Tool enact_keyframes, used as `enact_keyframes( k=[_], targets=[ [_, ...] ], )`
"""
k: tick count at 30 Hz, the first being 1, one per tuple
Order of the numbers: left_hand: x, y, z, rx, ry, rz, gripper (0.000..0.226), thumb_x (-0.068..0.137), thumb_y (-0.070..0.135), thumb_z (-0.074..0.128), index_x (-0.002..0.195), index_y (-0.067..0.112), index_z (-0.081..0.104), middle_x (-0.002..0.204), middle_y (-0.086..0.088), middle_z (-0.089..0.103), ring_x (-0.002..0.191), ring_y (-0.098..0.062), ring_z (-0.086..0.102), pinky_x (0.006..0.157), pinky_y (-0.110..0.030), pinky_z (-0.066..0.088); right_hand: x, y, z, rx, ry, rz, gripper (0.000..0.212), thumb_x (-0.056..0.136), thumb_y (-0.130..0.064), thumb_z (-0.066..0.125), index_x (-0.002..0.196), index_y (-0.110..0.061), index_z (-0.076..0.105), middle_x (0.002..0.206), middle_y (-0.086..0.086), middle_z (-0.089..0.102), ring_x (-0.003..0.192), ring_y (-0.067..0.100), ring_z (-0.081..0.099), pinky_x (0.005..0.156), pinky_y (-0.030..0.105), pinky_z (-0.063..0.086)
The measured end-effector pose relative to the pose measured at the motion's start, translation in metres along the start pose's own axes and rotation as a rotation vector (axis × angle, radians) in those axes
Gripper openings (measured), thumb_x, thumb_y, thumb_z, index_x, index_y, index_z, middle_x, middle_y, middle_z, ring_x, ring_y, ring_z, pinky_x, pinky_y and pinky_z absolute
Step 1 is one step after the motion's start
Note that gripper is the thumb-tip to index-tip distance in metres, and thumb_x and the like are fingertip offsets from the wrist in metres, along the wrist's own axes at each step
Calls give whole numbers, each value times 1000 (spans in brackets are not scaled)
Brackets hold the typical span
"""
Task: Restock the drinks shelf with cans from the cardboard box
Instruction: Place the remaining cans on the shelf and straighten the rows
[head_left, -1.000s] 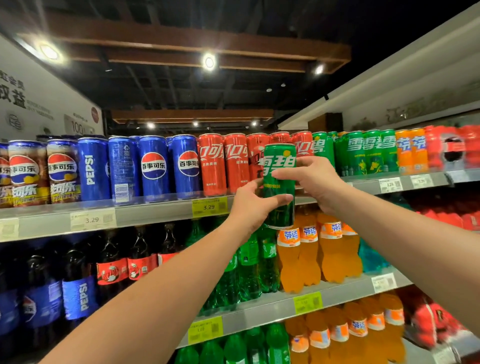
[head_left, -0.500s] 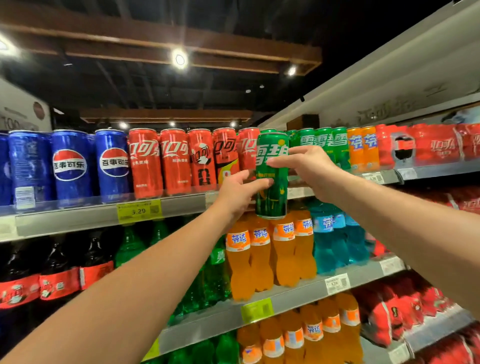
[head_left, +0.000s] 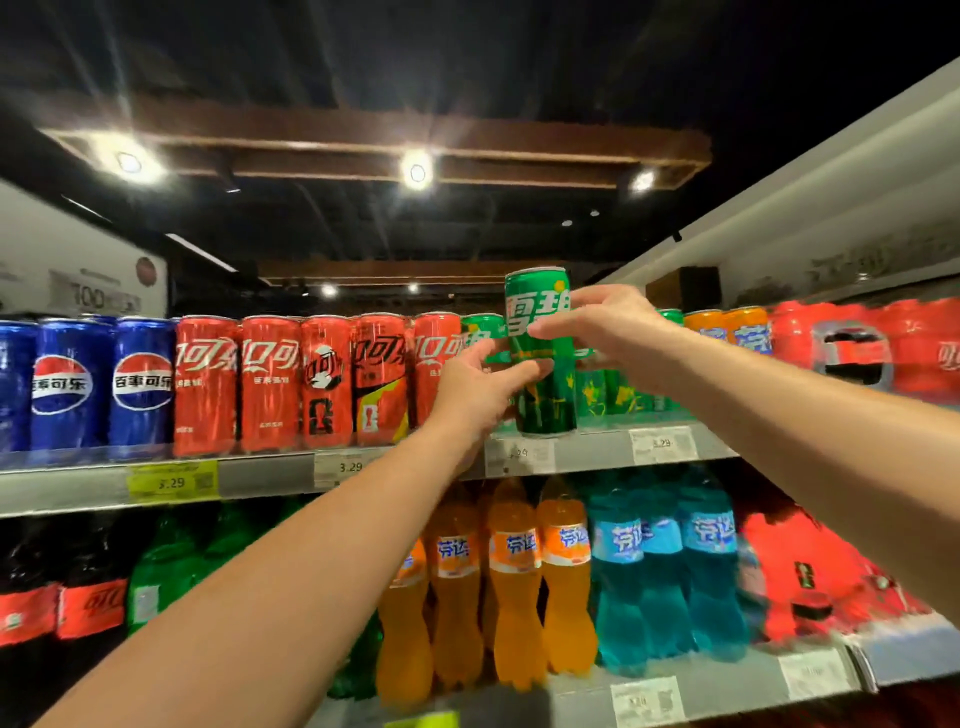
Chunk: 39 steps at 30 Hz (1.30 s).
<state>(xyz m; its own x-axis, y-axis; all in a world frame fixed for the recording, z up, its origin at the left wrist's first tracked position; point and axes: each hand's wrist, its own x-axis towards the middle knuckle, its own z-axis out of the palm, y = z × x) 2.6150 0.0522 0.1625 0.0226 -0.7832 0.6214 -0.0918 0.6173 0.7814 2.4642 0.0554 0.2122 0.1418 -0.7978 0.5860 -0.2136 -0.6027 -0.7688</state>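
1. Head view shows me the green can (head_left: 540, 353) upright at the front edge of the top shelf (head_left: 260, 475). Its base is about level with the shelf lip, and I judge it is not yet seated.
2. My left hand (head_left: 475, 395) wraps the can's lower half with thumb and fingers. My right hand (head_left: 608, 327) pinches its upper part across the label. Both are grasping it.
3. To do this step well, I would lift the base clear of the shelf lip and keep the can vertical. Then I would slide it back in front of the shelved green cans (head_left: 618, 395), which stand on the top shelf.
4. I would let go with the right hand first, so its fingers do not knock the red cans (head_left: 270, 384) standing on the same shelf. I would also turn the label to face out.
5. The held can reads 雪碧, partly covered by a finger. The red cans carry a Coca-Cola script in Chinese characters.
6. The blue cans (head_left: 140, 384) on the top shelf show the Pepsi globe with 百事可乐.
7. The yellow price tag (head_left: 171, 482) on the shelf's rail reads 3.29, and the white tags along it appear to read the same.
8. Under the top shelf, the orange bottles (head_left: 514, 571) and the blue-labelled bottles (head_left: 665, 571) read 芬达.
9. The cardboard box is out of view.
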Motion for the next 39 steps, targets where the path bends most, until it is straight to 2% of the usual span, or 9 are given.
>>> enact_keyframes(
  k=[5, 10, 16, 21, 24, 27, 31, 33, 39],
  targets=[
    [19, 9, 8, 193, 37, 25, 39, 81, 23, 74, 118, 22, 63, 105, 7, 69, 96, -7, 64, 78, -27, 53, 26, 7, -8, 13, 27, -9, 33, 65, -29, 85, 96, -19, 75, 94, -3, 75, 95, 16, 68, 89, 41, 54],
    [35, 7, 17, 364, 130, 41, 56, 79, 31, 76, 130, 16, 59, 121, 0, 65, 109, -17, 60, 90, -35, 52, 41, 12, -14, -3, -3, -45, 20, 74, -22, 80, 93, -20, 75, 93, -3, 75, 94, 16, 68, 89, 38, 54],
    [43, 9, 24, 578, 207, 85, 48, 83, 36, 72, 125, 18, 61, 109, 6, 64, 94, -11, 58, 64, -18, 43, 55, 15, -10, -78, 10, -104, 16, 75, -19, 80, 89, -22, 73, 92, -3, 73, 93, 15, 65, 80, 32, 50],
    [51, 2, 29, 655, 266, 78, 48, 83, 33, 72, 126, 15, 60, 114, 6, 61, 100, -9, 54, 73, -21, 40, 66, 26, -6, -95, -7, -107, 17, 75, -16, 80, 90, -21, 72, 94, -2, 72, 94, 16, 65, 88, 37, 51],
    [56, -4, 32, 714, 277, 34, 44, 83, 34, 71, 122, 14, 63, 113, -3, 66, 92, -13, 59, 60, -19, 42, 71, 35, -2, -92, -24, -94, 16, 76, -14, 79, 86, -23, 71, 93, -3, 72, 94, 16, 66, 92, 40, 51],
    [58, -9, 34, 753, 252, -24, 35, 86, 31, 69, 113, 12, 63, 103, -2, 65, 76, -11, 56, 53, -20, 39, 75, 44, 4, -99, -23, -66, 17, 78, -15, 78, 93, -19, 71, 96, 0, 72, 91, 15, 65, 85, 36, 52],
    [59, -17, 40, 777, 275, -54, 35, 87, 30, 68, 114, 11, 60, 98, -2, 62, 83, -17, 62, 67, -29, 51, 73, 50, 7, -111, -2, -40, 23, 82, -13, 74, 103, -14, 63, 97, 1, 66, 89, 16, 59, 81, 34, 48],
    [61, -22, 43, 781, 283, -73, 32, 87, 30, 68, 111, 11, 60, 97, -4, 63, 81, -18, 62, 64, -29, 50, 74, 54, 8, -101, 7, -12, 41, 84, -11, 72, 122, -8, 57, 89, -2, 57, 91, 18, 54, 83, 34, 45],
    [64, -29, 43, 793, 292, -98, 30, 87, 31, 68, 108, 10, 61, 88, -3, 63, 72, -17, 59, 52, -24, 41, 79, 67, 13, -154, 24, -7, 70, 85, -21, 72, 145, -10, 38, 140, 9, 50, 122, 23, 49, 92, 32, 39]
  ],
)
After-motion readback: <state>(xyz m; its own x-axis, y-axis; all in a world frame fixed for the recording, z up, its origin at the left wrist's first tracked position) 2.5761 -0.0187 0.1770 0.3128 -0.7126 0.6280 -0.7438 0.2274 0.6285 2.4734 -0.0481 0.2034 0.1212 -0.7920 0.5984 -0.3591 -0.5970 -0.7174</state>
